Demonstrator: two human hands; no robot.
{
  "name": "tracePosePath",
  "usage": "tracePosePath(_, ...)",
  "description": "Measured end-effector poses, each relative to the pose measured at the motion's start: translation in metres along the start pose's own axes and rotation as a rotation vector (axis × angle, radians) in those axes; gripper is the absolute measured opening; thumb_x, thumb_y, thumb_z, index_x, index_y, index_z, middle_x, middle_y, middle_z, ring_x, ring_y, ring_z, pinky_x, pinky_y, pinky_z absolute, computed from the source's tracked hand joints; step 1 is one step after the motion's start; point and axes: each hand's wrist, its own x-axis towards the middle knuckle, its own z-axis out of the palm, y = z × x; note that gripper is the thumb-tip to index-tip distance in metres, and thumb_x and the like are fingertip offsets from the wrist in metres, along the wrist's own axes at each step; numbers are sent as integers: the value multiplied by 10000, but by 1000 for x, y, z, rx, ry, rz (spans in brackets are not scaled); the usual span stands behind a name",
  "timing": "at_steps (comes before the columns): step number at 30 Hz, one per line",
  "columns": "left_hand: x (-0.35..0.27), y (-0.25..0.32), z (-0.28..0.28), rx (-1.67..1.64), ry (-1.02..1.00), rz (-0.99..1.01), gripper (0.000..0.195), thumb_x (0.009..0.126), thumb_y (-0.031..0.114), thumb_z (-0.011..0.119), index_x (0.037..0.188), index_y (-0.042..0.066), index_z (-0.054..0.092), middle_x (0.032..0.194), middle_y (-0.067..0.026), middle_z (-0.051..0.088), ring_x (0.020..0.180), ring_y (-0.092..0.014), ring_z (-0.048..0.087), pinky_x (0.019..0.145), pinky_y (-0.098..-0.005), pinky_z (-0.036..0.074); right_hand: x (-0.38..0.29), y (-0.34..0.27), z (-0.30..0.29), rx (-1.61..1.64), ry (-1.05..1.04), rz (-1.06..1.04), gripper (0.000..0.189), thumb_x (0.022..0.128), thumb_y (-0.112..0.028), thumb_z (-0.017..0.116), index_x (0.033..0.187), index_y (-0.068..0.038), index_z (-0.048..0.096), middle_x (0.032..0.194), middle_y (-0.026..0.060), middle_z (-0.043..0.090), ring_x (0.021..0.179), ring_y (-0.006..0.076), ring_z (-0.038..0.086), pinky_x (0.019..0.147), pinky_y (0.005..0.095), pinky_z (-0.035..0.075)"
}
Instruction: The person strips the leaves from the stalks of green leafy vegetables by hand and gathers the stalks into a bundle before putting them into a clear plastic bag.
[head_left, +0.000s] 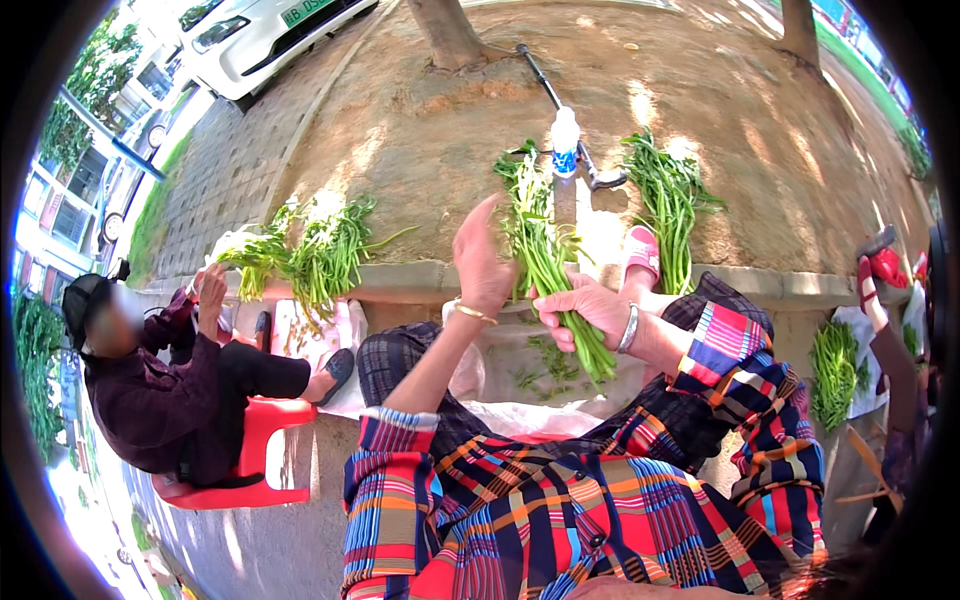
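My right hand (585, 313), with a silver bangle at the wrist, grips a bunch of long-stemmed leafy greens (544, 255) near the cut stem ends. The bunch is tilted, its leaves pointing away from me. Just left of the stems is my left hand (481, 259), a gold-coloured bangle on its wrist. It is raised and slightly blurred, fingers extended, with nothing seen in it. Below the bunch, loose trimmings (553, 360) lie on a plastic sheet (495, 367) between my knees. Another bunch of greens (667, 210) rests on the kerb to the right, beside a pink slipper (641, 251).
A plastic bottle (565, 142) stands on the dirt by a black walking stick (544, 79). At left, a person (172, 382) on a red plastic stool (277, 420) handles greens near a pile (326, 251). More greens (832, 375) lie at right near another person's arm (892, 360).
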Motion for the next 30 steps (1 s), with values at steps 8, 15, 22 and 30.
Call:
tracePosePath(8, -20, 52, -12, -1720, -563, -986, 831, 782, 680, 306, 1208, -30, 373, 1059, -234, 523, 978, -326, 531, 884, -426, 415, -4, 20, 9, 12, 13, 20, 156, 808, -131, 590, 905, -80, 479, 584, 35, 501, 391, 142, 476, 349, 283, 383)
tracePosePath(15, 28, 29, -37, -1679, -379, -841, 595, 848, 468, 443, 1119, -62, 454, 1023, -181, 555, 823, -250, 573, 749, -357, 488, 0, 33, 11, -184, -44, 19, 210, 818, -162, 588, 933, -85, 430, 573, 30, 481, 376, 124, 459, 328, 237, 368)
tracePosePath(22, 47, -2, -55, -1668, -346, -811, 467, 789, 6, 486, 1211, 133, 333, 987, -145, 552, 755, -233, 564, 693, -371, 501, 4, 45, 14, -203, -41, 82, 244, 834, -140, 563, 1007, -65, 408, 614, 54, 490, 401, 135, 469, 347, 246, 391)
tracePosePath(30, 59, 2, -50, -1551, -461, -899, 371, 796, 83, 527, 1135, -45, 450, 772, -78, 521, 702, -181, 513, 665, -275, 467, -3, 32, 23, -244, 45, 38, 285, 792, -141, 616, 981, -79, 413, 618, 16, 486, 454, 101, 495, 374, 235, 416)
